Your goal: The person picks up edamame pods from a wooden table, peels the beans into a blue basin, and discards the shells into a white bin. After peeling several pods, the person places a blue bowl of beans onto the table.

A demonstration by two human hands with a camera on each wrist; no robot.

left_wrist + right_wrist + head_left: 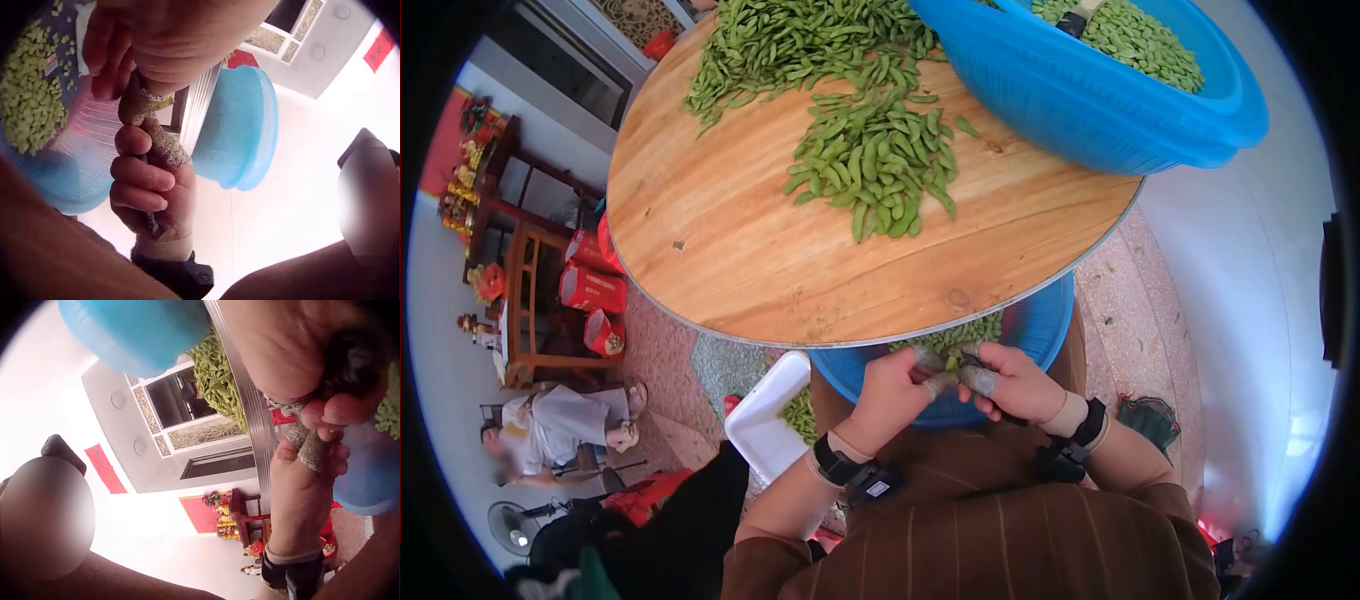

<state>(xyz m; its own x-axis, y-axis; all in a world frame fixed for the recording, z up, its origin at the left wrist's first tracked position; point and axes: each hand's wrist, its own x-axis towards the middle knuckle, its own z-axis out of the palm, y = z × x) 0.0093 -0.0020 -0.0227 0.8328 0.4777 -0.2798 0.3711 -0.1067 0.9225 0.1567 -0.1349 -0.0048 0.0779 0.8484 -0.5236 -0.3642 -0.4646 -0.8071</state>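
My left hand (890,388) and right hand (1018,385) meet over a blue basin (1055,330) in the lap, fingertip to fingertip. Between them a green edamame pod (952,364) is pinched by the thumbs and forefingers of both hands; mostly hidden in the wrist views, it shows as a green bit (165,103) in the left one. Greyish wraps (167,147) cover the thumbs and some fingertips. A black object (353,359) lies in the curled right palm; I cannot tell what it is. Shelled green beans (31,94) lie in the basin below.
A round wooden table (730,250) overhangs the basin, bearing a small pod heap (880,165) and a larger pile (800,45). At its right stands a blue basket (1080,110) of shelled beans. A white tray (765,430) sits left of the basin. A seated person (565,430) is farther left.
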